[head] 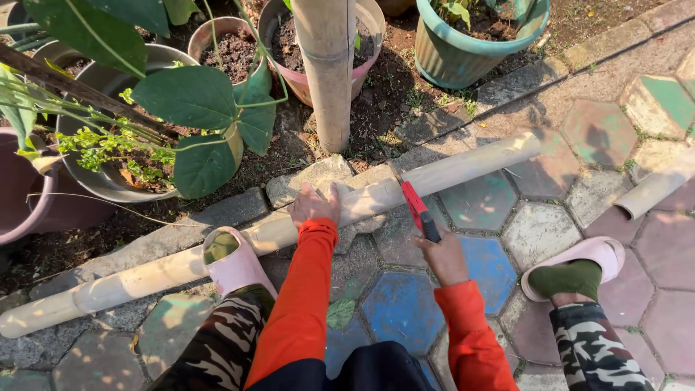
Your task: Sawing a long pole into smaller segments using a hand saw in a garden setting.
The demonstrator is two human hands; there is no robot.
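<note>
A long pale bamboo pole [463, 165] lies slantwise across the stone kerb and the painted pavers. My left hand [314, 205] presses flat on top of the pole near its middle. My right hand [441, 255] grips the dark handle of a red hand saw [415, 205]; its blade rests across the pole just right of my left hand. My left foot in a pink slipper [233, 262] stands on the pole further left. Both arms wear orange sleeves.
An upright bamboo post [327, 72] stands in the soil behind the kerb, among several plant pots [463, 54] and a large-leaved plant [190, 98]. A shorter bamboo piece [655, 190] lies on the pavers at right. My right foot [572, 269] rests on the pavers.
</note>
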